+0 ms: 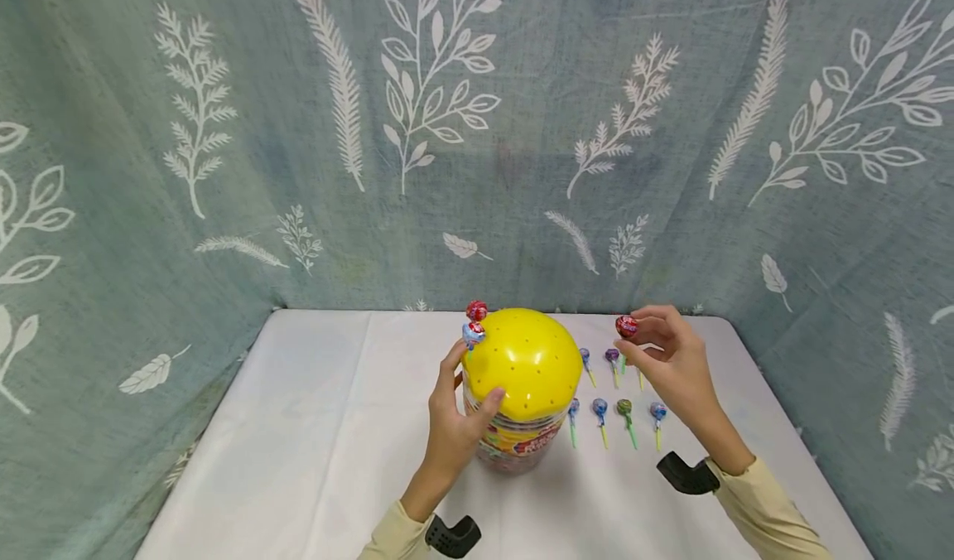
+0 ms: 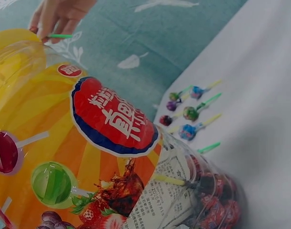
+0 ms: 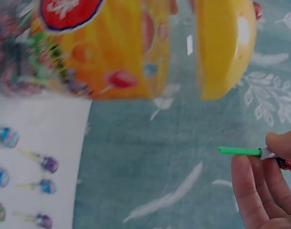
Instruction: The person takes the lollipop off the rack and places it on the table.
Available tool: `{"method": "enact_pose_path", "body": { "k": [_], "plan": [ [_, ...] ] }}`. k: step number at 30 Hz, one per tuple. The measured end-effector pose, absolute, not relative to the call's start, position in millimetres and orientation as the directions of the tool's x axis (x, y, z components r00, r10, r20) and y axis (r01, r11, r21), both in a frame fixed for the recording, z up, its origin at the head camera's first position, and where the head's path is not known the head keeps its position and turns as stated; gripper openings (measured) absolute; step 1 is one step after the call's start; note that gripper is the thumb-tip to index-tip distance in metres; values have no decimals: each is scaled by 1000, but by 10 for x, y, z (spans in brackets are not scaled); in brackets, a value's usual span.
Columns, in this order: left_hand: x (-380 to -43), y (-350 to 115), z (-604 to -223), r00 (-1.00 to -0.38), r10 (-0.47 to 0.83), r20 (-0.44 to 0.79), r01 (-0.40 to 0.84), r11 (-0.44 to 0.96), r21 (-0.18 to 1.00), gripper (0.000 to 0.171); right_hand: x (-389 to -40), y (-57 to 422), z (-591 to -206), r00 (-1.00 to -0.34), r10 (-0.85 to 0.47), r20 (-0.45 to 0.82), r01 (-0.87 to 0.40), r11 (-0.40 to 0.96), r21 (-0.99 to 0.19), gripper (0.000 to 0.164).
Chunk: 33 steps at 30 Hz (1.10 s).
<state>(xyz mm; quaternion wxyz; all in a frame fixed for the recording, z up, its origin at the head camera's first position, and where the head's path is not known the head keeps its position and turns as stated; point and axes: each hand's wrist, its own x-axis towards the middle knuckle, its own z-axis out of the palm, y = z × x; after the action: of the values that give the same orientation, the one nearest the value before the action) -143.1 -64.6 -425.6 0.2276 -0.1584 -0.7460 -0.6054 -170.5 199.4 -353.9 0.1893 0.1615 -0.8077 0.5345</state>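
Note:
A clear plastic jar (image 1: 522,444) with a domed yellow lid (image 1: 525,361) dotted with small holes stands on the table. My left hand (image 1: 455,427) grips it at the lid's left side, thumb on the dome's front. Two lollipops, a red one (image 1: 476,311) and a blue-and-white one (image 1: 473,334), stick out at the lid's left edge. To the right, over the table, my right hand (image 1: 674,365) pinches a red-wrapped lollipop (image 1: 626,326). Its green stick (image 3: 240,151) points toward the jar in the right wrist view.
Loose lollipops lie in rows right of the jar, among them a blue one (image 1: 599,411), a green one (image 1: 624,411) and a purple one (image 1: 612,356). More wrapped lollipops (image 2: 216,207) fill the jar's bottom. A patterned curtain (image 1: 484,212) hangs behind the white table (image 1: 320,427).

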Motion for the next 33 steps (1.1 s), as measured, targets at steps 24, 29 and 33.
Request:
{"method": "enact_pose_path", "body": {
  "k": [24, 29, 33],
  "plan": [
    [-1440, -651, -4228, -849, -47, 526, 507, 205, 837, 63, -1791, 2607, -4125, -930, 41, 365, -279, 565, -776, 38],
    [-1437, -648, -4230, -854, -46, 518, 499, 209, 841, 63, -1859, 2789, -4407, -937, 76, 341, -232, 594, -770, 39],
    [-1434, -646, -4230, -855, -47, 517, 498, 208, 842, 63, -1874, 2882, -4560, -941, 92, 327, -204, 616, -761, 38]
  ]
}}
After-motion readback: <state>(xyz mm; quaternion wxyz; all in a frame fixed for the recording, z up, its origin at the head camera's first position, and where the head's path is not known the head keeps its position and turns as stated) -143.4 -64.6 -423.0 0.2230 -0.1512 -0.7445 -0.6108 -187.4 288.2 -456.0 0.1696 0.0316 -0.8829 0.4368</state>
